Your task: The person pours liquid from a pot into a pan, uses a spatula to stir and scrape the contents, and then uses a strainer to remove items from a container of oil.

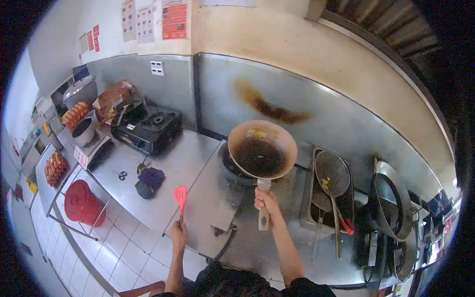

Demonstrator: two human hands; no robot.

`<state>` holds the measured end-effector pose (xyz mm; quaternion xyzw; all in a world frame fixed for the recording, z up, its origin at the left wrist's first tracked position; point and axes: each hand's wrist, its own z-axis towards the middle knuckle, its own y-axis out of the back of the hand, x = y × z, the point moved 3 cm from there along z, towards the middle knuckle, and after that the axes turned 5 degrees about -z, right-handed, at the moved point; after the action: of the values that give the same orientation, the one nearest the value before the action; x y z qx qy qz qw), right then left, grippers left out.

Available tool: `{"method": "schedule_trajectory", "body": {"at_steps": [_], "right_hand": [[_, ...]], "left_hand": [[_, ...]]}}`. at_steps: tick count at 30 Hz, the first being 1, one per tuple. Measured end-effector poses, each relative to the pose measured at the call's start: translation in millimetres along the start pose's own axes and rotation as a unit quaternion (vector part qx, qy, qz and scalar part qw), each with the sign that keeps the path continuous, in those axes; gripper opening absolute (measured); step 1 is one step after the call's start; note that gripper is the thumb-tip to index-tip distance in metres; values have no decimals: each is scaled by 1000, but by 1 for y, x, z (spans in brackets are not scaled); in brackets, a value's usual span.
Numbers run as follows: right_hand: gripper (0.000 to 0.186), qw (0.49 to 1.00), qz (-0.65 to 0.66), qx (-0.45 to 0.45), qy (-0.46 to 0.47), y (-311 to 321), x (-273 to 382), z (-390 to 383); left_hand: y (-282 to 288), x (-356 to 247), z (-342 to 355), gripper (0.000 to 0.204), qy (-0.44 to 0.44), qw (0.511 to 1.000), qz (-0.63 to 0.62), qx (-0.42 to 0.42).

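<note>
2 grips, each clamped: the left hand [178,233] around a red spatula [181,196] over the steel table [126,179], the right hand [267,200] around the pale handle [263,218] of a frying pan [262,154], held above a dark pot [228,166], left of 1 mesh strainer [334,169].

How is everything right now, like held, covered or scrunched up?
Pink slotted spatula: held, left hand closed around its handle
Beige-rimmed round frying pan: held, right hand closed around its handle; dark inside, yellowish patch near the far side
Grey round strainer: yellow bits in it
Round silver pot: lid on
Dark purple cloth: crumpled on the shiny metal table
Black boxy stove: no flame visible
</note>
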<state>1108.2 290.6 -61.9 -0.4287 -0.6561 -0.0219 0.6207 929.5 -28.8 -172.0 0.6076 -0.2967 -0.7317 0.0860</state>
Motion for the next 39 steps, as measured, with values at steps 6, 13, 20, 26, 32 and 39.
{"method": "schedule_trajectory", "body": {"at_steps": [6, 13, 20, 26, 32, 39], "right_hand": [[17, 999, 30, -14, -10, -30, -48, 65], [20, 997, 42, -57, 15, -45, -68, 86], [20, 997, 38, -66, -31, -34, -79, 96], [60, 986, -20, -165, -30, -33, -87, 48], [35, 832, -335, -410, 169, 27, -207, -61], [28, 845, -436, -308, 18, -9, -272, -112]], "left_hand": [[7, 36, 65, 24, -66, 997, 46, 4], [5, 57, 124, 23, -65, 993, 90, 34], [-2, 28, 118, 20, -201, 971, 132, -9], [-39, -10, 4, 14, -82, 939, 57, 328], [-86, -27, -59, 23, -196, 923, 30, 330], [-106, -10, -63, 30, -116, 967, 104, 203]]}}
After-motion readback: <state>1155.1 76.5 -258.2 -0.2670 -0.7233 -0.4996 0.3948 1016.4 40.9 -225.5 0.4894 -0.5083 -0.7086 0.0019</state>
